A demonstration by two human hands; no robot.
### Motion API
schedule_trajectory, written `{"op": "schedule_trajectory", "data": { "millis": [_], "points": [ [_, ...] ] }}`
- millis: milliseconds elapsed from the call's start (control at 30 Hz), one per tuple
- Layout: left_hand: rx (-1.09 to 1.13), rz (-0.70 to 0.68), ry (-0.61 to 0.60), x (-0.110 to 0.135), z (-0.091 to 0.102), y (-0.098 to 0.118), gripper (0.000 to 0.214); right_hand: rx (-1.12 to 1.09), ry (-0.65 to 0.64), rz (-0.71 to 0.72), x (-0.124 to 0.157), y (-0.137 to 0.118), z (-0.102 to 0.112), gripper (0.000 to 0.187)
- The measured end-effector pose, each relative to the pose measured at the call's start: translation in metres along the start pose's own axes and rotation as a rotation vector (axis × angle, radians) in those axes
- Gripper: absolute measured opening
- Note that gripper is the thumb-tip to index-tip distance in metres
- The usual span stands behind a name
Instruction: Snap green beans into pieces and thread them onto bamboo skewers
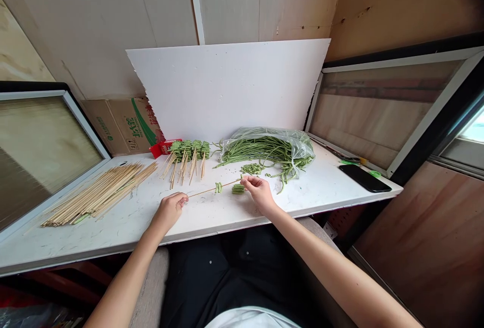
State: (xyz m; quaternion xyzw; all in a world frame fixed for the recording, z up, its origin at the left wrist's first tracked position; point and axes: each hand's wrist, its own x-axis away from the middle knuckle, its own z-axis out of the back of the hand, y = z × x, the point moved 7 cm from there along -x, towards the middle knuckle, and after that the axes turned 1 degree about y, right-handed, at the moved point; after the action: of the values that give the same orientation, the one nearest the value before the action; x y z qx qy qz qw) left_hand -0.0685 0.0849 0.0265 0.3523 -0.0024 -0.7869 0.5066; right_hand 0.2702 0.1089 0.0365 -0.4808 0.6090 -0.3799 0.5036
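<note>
My left hand [171, 211] is closed round the left end of a thin bamboo skewer [204, 192], which slants up to the right above the white table. A few cut pieces of long green bean [218, 187] sit crosswise on the skewer near its middle. At its right end, my right hand [259, 192] pinches a small piece of green bean at the skewer's tip, partly hidden by the fingers. Just below and left of that hand lies a neat bundle of cut bean pieces [238, 188]. Behind it is a loose pile of bean pieces [251, 168].
Bare skewers [102, 192] lie heaped at left. Finished bean skewers [189, 149] are stacked behind, beside a red packet [161, 148] and cardboard box [126, 123]. Long beans [260, 147] fill a clear plastic bag at the back. A black phone [365, 178] rests at right.
</note>
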Motion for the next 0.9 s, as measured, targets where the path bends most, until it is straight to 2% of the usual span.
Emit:
{"op": "schedule_trajectory", "data": {
  "millis": [100,200,500,633,700,800,900],
  "points": [
    [-0.022,-0.038,0.087,0.001,0.007,0.006,0.040,-0.069,0.047,-0.102,-0.001,0.011,0.002,0.042],
    [-0.052,-0.075,0.117,0.001,0.012,0.015,0.045,-0.107,0.070,-0.148,-0.001,0.017,0.002,0.043],
    [-0.023,-0.061,0.019,-0.001,0.006,0.024,0.038,-0.007,-0.029,0.057,-0.005,-0.003,0.003,0.035],
    [-0.062,-0.094,0.045,0.000,0.007,0.028,0.038,0.032,-0.047,0.070,-0.005,-0.008,0.003,0.036],
    [-0.116,-0.138,0.106,0.001,0.012,0.032,0.042,-0.019,-0.034,0.020,-0.005,-0.004,0.003,0.037],
    [-0.190,-0.192,0.195,0.003,0.020,0.038,0.045,-0.132,-0.019,-0.130,-0.004,0.009,0.001,0.040],
    [-0.209,-0.199,0.217,0.003,0.023,0.040,0.044,-0.169,-0.004,-0.193,-0.002,0.014,-0.001,0.042]
  ]
}}
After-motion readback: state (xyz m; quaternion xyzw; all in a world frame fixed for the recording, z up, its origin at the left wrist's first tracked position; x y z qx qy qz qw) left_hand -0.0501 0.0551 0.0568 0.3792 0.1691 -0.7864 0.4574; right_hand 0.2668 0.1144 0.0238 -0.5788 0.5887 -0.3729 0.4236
